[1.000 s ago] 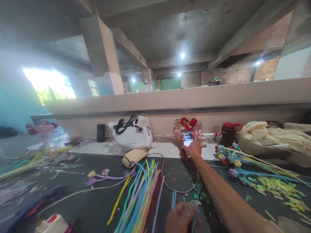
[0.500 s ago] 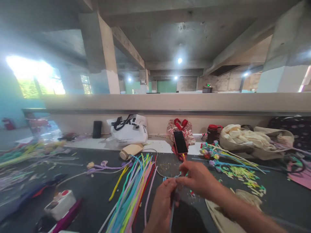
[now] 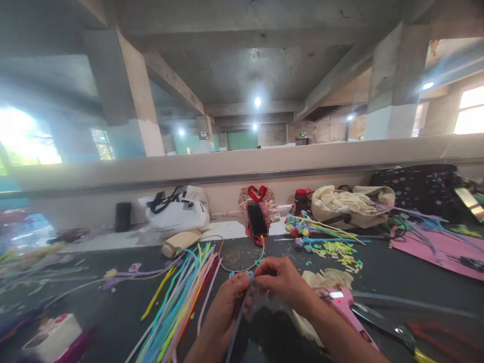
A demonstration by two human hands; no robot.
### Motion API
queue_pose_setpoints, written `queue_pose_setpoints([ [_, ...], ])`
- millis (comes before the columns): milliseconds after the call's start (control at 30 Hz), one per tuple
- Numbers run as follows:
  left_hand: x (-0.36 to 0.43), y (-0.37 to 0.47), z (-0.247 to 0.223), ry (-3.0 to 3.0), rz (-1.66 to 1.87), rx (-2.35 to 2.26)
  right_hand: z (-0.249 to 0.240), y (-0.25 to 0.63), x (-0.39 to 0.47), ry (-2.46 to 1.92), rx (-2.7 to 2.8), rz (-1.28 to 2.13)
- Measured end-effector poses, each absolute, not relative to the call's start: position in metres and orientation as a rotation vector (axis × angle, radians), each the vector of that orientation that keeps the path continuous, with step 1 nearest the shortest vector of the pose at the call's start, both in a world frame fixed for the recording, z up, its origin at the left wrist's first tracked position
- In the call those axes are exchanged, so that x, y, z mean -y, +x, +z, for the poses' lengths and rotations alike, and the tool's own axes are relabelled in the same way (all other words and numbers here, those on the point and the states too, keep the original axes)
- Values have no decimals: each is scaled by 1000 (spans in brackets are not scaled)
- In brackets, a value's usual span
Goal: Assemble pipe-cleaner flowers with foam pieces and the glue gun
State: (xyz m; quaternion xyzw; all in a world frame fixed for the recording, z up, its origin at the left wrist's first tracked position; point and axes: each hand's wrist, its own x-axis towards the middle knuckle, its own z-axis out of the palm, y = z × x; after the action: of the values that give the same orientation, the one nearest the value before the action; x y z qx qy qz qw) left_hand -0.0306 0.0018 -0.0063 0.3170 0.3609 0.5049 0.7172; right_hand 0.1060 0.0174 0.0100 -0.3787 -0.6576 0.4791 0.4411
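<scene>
Left hand and right hand, fingers closed, pinch a blue pipe cleaner toward the desk's near edge, its likely light, soft, bendy length best held just behind the tip.

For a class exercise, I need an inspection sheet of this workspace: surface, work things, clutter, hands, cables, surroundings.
Surface: dark tabletop, with a white strip along its back.
Work things: blue strip in hand; coloured stems bundled to the left.
Clutter: yellow-green snippets, pink tool with a small lit display, and shears on the right.
Hands: left hand grips the blue strip; right hand has its fingertips at its upper end, pinch unclear.
Cables: pale cable looped below the phone.
Surroundings: low partition behind, white bag and red-lidded bottle before it.
</scene>
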Motion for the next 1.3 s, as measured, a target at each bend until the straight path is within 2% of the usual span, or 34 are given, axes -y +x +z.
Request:
queue_pose_setpoints([
  [467, 6, -38, -2, 773, 940, -699, 16, 116, -8, -632, 1843, 955],
  [700, 13, -33, -2, 754, 962, -690, 15, 118, -11, -609, 1851, 889],
  [1067, 7, -37, -1, 888, 814, -776, 10, 120, -13, -588, 1888, 926],
  [1300, 4, -36, 0, 1046, 904, -833, 9, 125, -15, -781, 2089, 846],
])
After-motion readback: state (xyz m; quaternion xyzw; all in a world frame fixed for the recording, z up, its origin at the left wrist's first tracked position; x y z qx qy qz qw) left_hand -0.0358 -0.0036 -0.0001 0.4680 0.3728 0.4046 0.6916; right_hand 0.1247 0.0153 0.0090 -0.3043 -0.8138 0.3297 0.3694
